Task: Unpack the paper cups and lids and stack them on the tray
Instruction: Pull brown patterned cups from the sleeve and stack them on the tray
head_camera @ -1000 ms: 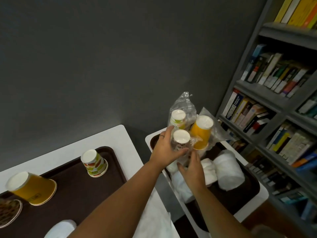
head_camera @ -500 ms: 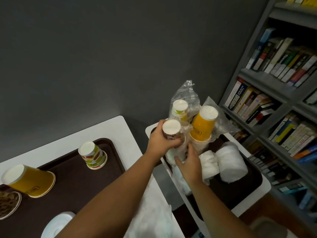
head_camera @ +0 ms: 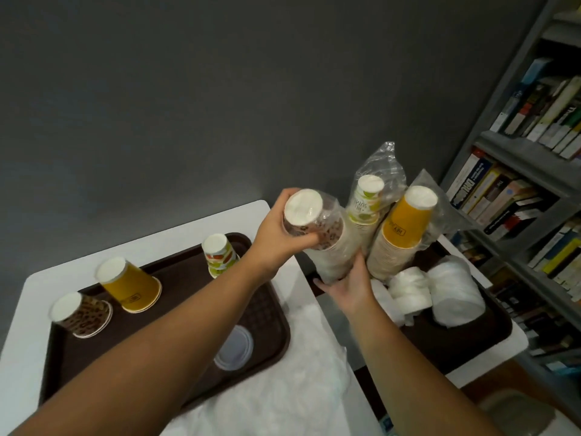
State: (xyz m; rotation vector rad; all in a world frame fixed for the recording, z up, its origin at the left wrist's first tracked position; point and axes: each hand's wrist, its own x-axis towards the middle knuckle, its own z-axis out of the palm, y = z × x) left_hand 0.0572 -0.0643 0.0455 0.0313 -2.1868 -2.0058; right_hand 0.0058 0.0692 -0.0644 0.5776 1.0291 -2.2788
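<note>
1. Location: the sleeve of brown cups [head_camera: 327,243], wrapped in thin plastic, is tilted above the gap between the two tables, beside the green sleeve [head_camera: 366,202] and yellow sleeve [head_camera: 405,228].
2. Your left hand [head_camera: 276,234] grasps its top end; your right hand [head_camera: 349,284] supports the lower part, its grip partly hidden.
3. Handling: probably light, crushable paper under slippery film. Hold both ends without squeezing.
4. Destination: the brown tray [head_camera: 264,306].

Yellow cup [head_camera: 131,286], brown tray [head_camera: 261,309]
</note>
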